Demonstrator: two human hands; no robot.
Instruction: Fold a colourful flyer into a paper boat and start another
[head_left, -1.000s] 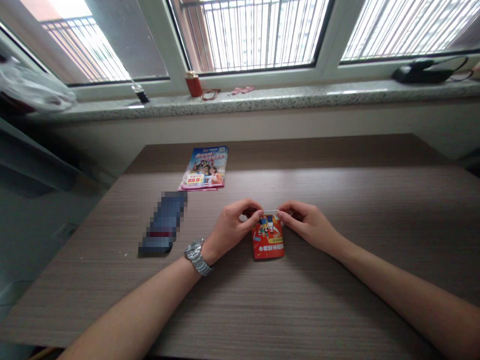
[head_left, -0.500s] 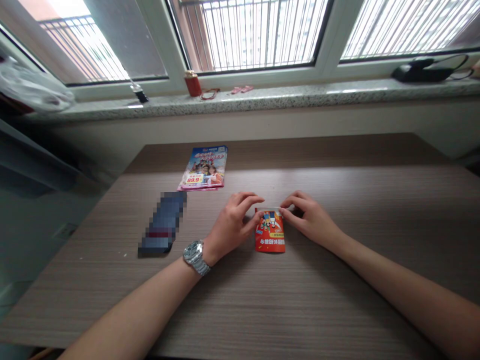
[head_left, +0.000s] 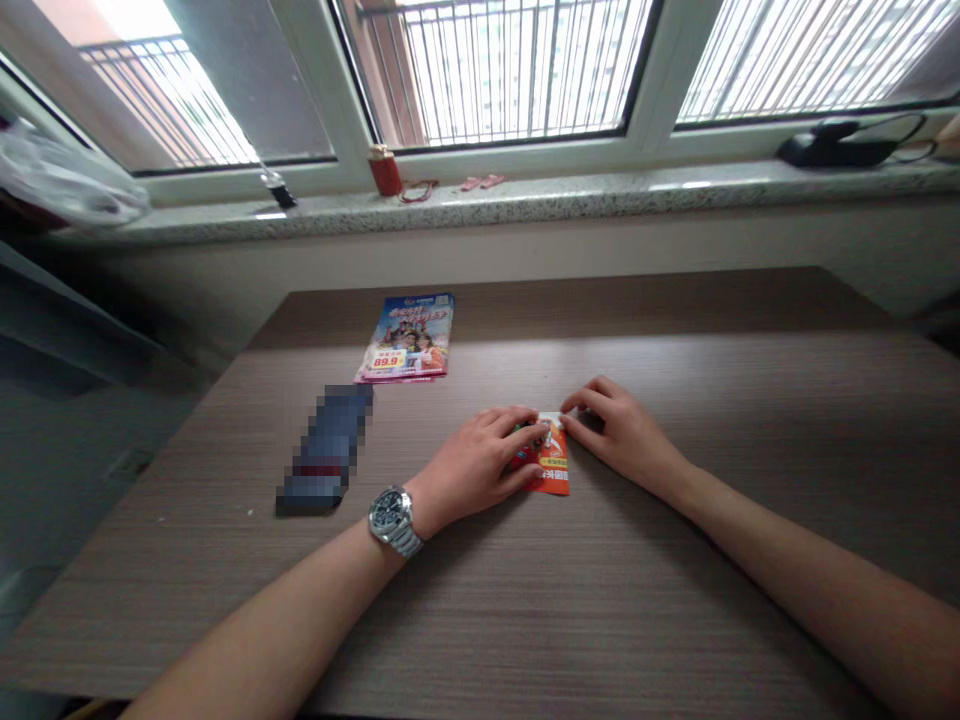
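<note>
A small folded red flyer (head_left: 556,478) with cartoon figures and upside-down printed characters lies on the table in front of me. Over its left part rests my left hand (head_left: 480,458), fingers spread and reaching across the paper, so that side is mostly hidden. A silver watch (head_left: 394,520) circles my left wrist. At the flyer's upper right corner, the thumb and index finger of my right hand (head_left: 616,425) close in a pinch on the edge.
Left of centre on the wooden table (head_left: 712,370) lies a stack of printed flyers (head_left: 409,340). Nearer me is a dark blurred-out flat object (head_left: 326,450). The stone windowsill (head_left: 570,200) holds a red container (head_left: 385,172), small pink items (head_left: 482,183) and a black object (head_left: 832,145).
My left hand has moved from the flyer's upper left edge down and right onto its face, with the fingers spreading. My right hand stays at the upper right corner.
</note>
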